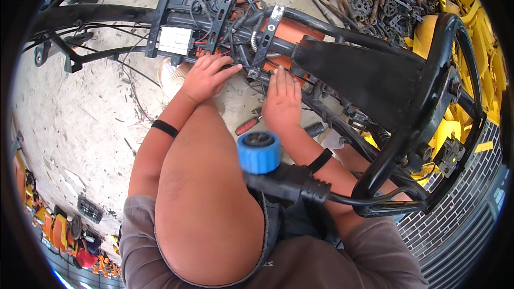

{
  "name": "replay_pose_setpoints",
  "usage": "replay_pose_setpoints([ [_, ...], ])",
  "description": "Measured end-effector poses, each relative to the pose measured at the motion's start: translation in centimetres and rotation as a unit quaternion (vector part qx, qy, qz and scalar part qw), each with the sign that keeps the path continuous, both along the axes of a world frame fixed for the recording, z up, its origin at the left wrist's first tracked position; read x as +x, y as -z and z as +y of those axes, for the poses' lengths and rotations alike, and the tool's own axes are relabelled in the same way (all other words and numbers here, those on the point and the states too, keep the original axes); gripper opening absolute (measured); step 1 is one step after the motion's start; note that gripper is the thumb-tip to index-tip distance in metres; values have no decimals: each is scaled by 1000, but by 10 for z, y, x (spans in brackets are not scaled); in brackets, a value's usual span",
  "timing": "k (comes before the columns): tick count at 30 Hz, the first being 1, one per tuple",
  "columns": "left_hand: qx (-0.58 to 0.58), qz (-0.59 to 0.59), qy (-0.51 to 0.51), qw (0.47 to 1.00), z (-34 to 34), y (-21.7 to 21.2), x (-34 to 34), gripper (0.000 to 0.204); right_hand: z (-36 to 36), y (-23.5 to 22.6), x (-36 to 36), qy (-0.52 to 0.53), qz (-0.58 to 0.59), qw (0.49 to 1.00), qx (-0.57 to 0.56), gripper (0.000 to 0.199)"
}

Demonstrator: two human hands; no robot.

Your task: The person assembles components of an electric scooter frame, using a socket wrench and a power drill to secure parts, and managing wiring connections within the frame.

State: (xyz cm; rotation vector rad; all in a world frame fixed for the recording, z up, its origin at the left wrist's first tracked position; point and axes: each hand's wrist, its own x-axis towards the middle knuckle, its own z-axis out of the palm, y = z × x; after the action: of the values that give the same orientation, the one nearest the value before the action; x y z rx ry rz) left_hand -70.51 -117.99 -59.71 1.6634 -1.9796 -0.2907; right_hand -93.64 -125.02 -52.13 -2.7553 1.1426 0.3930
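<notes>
A black tubular vehicle frame [101,15] lies across the floor before me, with wires and metal crosspieces in its middle. My left hand [210,76] is at the near rail, below a white box [175,40] and some thin wires; its fingers are partly bent and spread, and I see nothing held. To its right, my right hand [282,100] rests its outstretched fingers on the near rail beside an orange part [294,31]. The undersides of both hands are hidden. A red-handled screwdriver [248,125] lies on the floor between my forearms.
A blue-capped black connector [259,152] with a cable is close in front of me. Dark metal parts [369,0] are heaped at the far right, beside yellow panels [482,48]. The frame's curved bar [375,176] rises near my right arm. Orange machines [56,230] stand at lower left.
</notes>
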Motion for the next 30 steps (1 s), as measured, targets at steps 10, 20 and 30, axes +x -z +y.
replay_pose_setpoints([
  [10, 8, 10, -6, 1000, 1, -1, 2, 52, -14, -19, 15, 94, -156, 980, 81, 54],
  [20, 8, 2, -1, 1000, -1, 2, 2, 54, 12, -10, -2, -51, 104, 989, 90, 46],
  [30, -3, 3, -6, 1000, 0, 5, 1, 53, -13, -21, 3, 119, -174, 970, 121, 44],
])
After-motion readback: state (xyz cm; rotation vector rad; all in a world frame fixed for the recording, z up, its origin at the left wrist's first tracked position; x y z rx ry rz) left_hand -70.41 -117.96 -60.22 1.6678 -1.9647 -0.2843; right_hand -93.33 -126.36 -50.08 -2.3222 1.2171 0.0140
